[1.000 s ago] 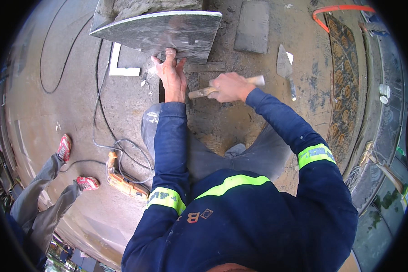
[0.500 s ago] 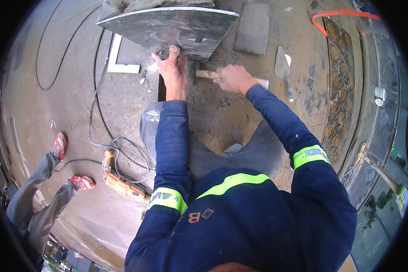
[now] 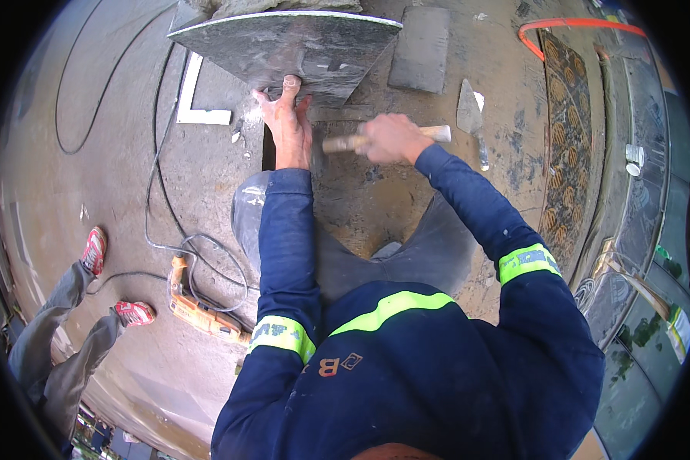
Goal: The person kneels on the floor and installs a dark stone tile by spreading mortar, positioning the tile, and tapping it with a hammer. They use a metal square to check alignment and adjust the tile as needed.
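Directly ahead of the left hand (image 3: 287,123), whose spread fingers press against its near edge, the dark grey stone slab (image 3: 291,42) lies tilted on the concrete floor (image 3: 115,176); it looks heavy, rigid and liable to chip, so grip its edges. Its long axis runs left to right, while the right hand (image 3: 391,138), clenched, grasps a wooden-handled tool (image 3: 429,134) lying likewise.

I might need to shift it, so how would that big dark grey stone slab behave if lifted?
The dark grey stone slab looks rigid and probably heavy. Its thin edge may chip. It seems tilted, steadied by the left hand, so it could tip.
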Demonstrator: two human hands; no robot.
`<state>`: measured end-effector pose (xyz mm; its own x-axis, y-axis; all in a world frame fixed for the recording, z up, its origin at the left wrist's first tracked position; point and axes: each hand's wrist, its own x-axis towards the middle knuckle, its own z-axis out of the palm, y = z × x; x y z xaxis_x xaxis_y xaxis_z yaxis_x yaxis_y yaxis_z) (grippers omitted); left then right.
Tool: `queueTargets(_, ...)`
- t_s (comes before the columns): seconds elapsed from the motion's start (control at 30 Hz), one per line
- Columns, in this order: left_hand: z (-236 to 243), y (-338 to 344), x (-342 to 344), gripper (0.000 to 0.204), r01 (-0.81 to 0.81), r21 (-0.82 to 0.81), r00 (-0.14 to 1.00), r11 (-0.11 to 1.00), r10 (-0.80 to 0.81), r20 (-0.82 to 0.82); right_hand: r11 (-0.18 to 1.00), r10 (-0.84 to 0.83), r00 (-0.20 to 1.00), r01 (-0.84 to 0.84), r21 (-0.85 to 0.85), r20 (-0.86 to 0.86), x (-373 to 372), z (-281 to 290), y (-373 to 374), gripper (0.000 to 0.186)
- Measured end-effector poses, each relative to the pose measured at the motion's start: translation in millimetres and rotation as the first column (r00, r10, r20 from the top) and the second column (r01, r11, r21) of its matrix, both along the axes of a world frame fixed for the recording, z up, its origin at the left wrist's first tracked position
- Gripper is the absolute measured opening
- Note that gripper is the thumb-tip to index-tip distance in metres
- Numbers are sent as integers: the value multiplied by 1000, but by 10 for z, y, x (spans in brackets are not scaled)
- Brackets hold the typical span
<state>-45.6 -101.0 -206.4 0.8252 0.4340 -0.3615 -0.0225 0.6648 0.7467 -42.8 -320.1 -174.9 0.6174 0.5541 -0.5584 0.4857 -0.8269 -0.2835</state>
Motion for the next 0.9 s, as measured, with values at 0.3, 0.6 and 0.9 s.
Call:
queueTargets(0.3, 49, -28, -16, 109, -21, 2, 997, 1000, 21, -80, 995, -93, 995, 91, 38, 32, 33, -44, -33, 40)
queueTargets(0.6, 174, 4, -19, 149, -101, 26, 993, 995, 102, -55, 976, -214, 975, 216, -23, 58, -143, 55, 94, 45)
queueTargets(0.9, 56, 33, 13, 148, -78, 339, 973, 938, 146, -181, 979, -195, 977, 199, -50, 84, -476, 912, -553, 38)
